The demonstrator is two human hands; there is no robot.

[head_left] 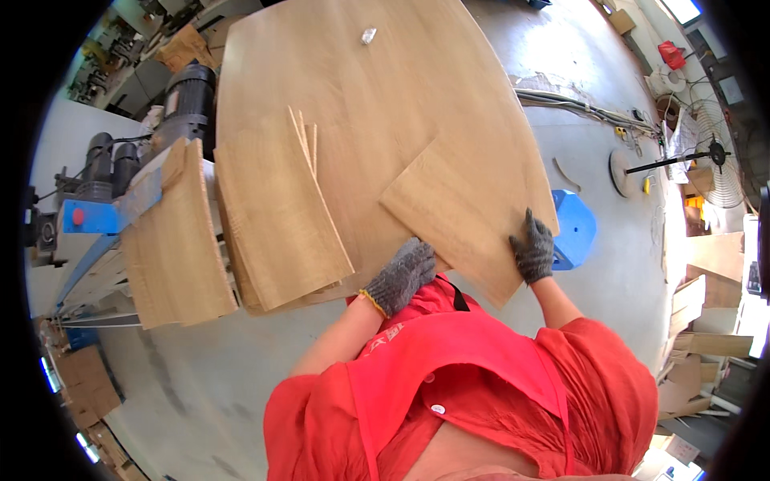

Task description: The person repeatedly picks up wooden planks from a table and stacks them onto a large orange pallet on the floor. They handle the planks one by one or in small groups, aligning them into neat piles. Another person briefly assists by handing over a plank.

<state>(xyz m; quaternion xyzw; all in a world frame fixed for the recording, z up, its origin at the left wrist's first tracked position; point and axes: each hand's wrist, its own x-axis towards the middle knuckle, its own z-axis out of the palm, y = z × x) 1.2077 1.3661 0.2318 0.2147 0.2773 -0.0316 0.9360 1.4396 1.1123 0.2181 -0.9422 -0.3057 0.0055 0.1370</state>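
A rectangular wood-grain board (459,210) lies at a slant on a large wood-grain tabletop (361,88), its near corner overhanging my red apron. My left hand (403,276), in a grey knitted glove with a yellow cuff edge, is closed at the board's near left edge; its fingertips are partly hidden. On the board's right end rests my right hand (533,248), also gloved in grey, with fingers apart and one pointing away from me. Left of the board sits a stack of similar boards (281,216), with thin wood strips (306,140) beside its far edge.
Further left, more boards (178,240) lean on a machine with dark motors (191,96) and a blue box with a red button (84,216). A blue stool (573,231) stands right of the table. Cables (585,103) and a standing fan (710,152) are beyond it.
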